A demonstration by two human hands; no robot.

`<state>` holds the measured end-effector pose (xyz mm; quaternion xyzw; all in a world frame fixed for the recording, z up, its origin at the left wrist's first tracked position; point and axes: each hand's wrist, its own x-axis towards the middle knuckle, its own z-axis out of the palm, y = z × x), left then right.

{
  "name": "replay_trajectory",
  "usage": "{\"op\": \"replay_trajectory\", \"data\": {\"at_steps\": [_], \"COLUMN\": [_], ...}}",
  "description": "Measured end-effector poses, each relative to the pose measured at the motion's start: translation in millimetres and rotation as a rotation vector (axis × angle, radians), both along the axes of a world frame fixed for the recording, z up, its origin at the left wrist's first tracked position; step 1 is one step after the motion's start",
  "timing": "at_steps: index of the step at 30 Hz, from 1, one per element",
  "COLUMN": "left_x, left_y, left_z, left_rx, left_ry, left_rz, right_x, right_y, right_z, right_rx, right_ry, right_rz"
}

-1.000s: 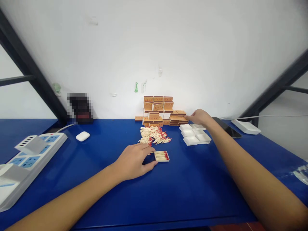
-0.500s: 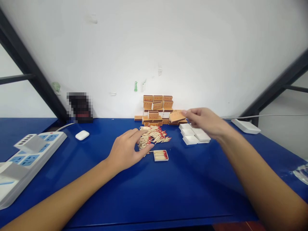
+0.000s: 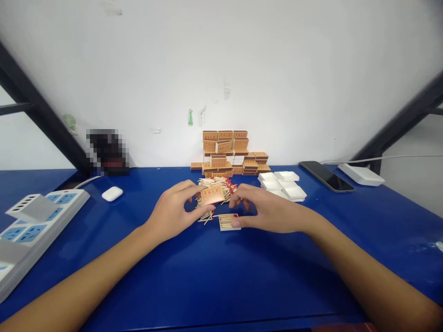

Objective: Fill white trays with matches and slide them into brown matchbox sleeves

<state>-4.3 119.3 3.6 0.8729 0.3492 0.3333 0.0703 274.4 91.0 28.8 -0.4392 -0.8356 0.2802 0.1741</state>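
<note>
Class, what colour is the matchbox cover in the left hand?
The matchbox cover is light orange with red lettering, seen best in the head view.

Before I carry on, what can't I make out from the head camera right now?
- Head view: some match heads in the white tray, hidden by the thumb of the right hand.
- Head view: part of the match pile, hidden behind the box cover in the left hand.
- Head view: part of the power strip, cut off by the left edge.
- Head view: the dark object, blurred into blocks.
</note>
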Motion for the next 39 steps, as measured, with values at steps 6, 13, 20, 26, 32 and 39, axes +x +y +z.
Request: {"op": "replay_trajectory", "data": {"at_steps": [6, 13, 20, 26, 32, 39], "left_x": [-2, -3, -3, -4, -5, -8], "left_y": [5, 6, 6, 8, 12, 16], "left_z": [-1.2, -2.0, 1.8, 3.2, 4.3, 2.7], "left_rx": [-0.018, -0.014, -0.046, -0.079, -0.182, -0.259], "left_ry": [0.121, 0.148, 0.166, 0.139, 0.076, 0.065], "left_rz": [-0.013, -0.011, 0.003, -0.001, -0.033, -0.036], "right_x": [6, 22, 18, 20, 19, 18], "right_y": [2, 10, 14, 17, 18, 17], "right_z": [2.2, 16.6, 9.8, 7.4, 9.2, 11.0], "right_rx": [-0.058, 0.006, 0.016, 0.059, -0.050, -0.074], "right_ry": [-0.130, 0.025, 0.171, 0.223, 0.320, 0.349], "right_rz": [0.066, -0.066, -0.117, -0.135, -0.148, -0.152]}}
